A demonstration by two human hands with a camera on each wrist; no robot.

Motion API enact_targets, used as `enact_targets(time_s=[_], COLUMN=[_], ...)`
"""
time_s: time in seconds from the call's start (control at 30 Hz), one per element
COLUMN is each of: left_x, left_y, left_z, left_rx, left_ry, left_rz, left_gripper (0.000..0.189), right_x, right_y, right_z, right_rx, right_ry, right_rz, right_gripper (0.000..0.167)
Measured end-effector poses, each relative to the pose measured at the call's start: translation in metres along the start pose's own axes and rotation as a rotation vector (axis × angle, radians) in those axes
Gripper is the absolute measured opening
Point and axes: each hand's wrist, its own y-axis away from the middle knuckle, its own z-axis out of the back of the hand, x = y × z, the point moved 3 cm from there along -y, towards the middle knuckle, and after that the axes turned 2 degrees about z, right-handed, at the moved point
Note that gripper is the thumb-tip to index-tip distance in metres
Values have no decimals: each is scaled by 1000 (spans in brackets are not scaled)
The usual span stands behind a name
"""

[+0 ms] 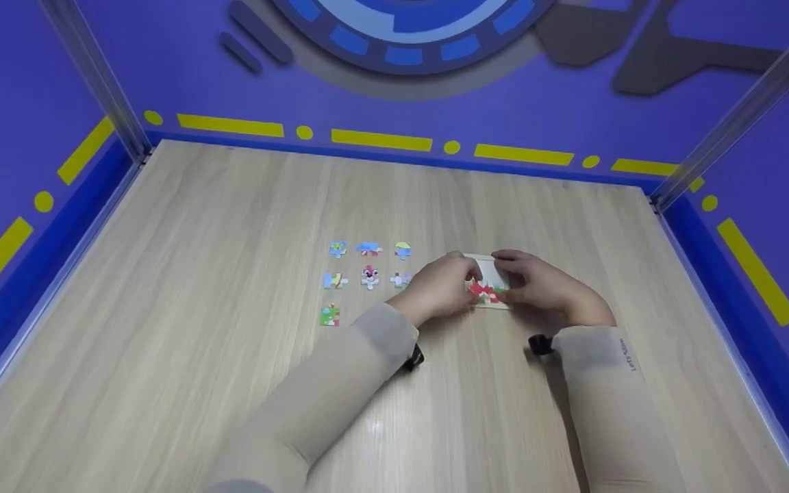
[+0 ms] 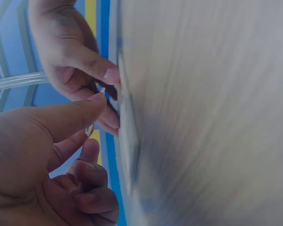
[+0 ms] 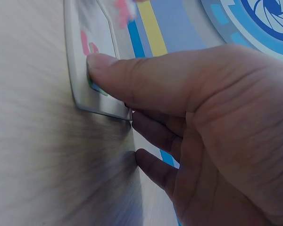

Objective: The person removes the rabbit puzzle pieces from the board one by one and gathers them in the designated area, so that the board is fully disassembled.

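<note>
A shallow white puzzle tray (image 1: 487, 268) with a pale rim lies flat on the table between both hands. My left hand (image 1: 439, 286) is at its left side and pinches a jigsaw piece (image 2: 89, 130) between thumb and finger, seen edge-on in the left wrist view. That piece shows red and white, blurred, above the tray in the right wrist view. My right hand (image 1: 550, 289) grips the tray's right side, its thumb (image 3: 108, 75) on a red and green jigsaw piece (image 3: 85, 43) inside the tray. The fingers reach the far side and edge, partly hidden.
Left of the tray, several loose jigsaw pieces lie in rows, among them a character-face piece (image 1: 369, 276), a blue and yellow piece (image 1: 403, 249) and a green piece (image 1: 330, 315). Purple-blue panels (image 1: 394, 103) wall the wooden table (image 1: 230, 205) at the back and sides.
</note>
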Motion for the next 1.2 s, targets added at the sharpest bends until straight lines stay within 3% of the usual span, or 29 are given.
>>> enact_targets(time_s=[0.3,0.53,0.93,1.2], left_x=[5,18,60,87], left_y=[22,49,104,126], left_z=[17,31,61,71], left_rx=[-30,-47,-94,-87], left_ry=[116,157,149,105], left_rz=[-5,-35,-52,-31], left_gripper=[35,36,33,33], right_x=[-1,-2,-1,-2], right_y=[1,2,2,1], right_z=[-2,-2,-1,-2], right_rx=[7,3,-4,-4], right_ry=[-17,-5,-41,-46], right_rz=[-49,-59,-68,-81], right_gripper=[76,76,77,77])
